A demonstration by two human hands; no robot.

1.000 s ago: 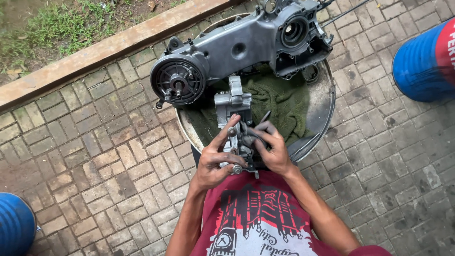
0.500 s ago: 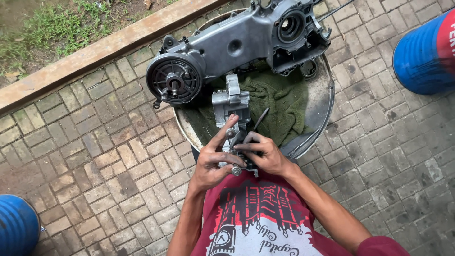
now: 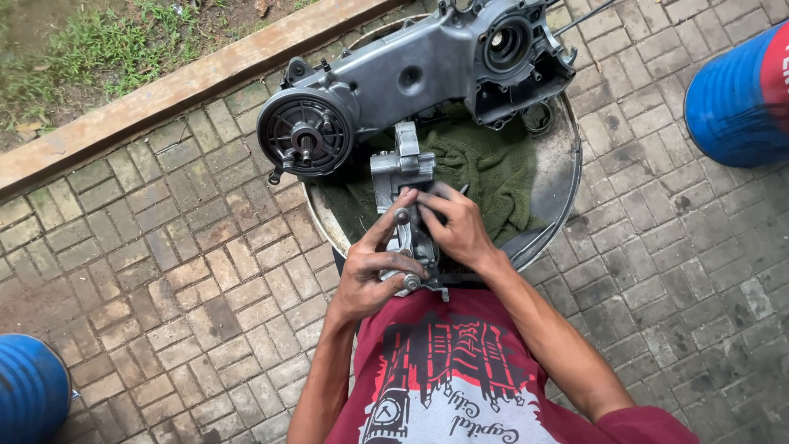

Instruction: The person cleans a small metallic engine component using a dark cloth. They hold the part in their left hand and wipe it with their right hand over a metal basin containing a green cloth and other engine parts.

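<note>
hands, two (image 3: 374, 275) (image 3: 456, 226), fingers around one grey metal part (image 3: 403, 177); one engine casing (image 3: 411, 78), two blue drums (image 3: 735, 99) (image 3: 29, 395)

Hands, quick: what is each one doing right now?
Left hand: closed on the lower end of the grey metal engine part.
Right hand: closed on the same part, fingers curled over its middle.

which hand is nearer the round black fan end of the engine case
Left. The left hand sits below the round black fan end on that side; the right hand lies farther toward the green cloth.
</note>
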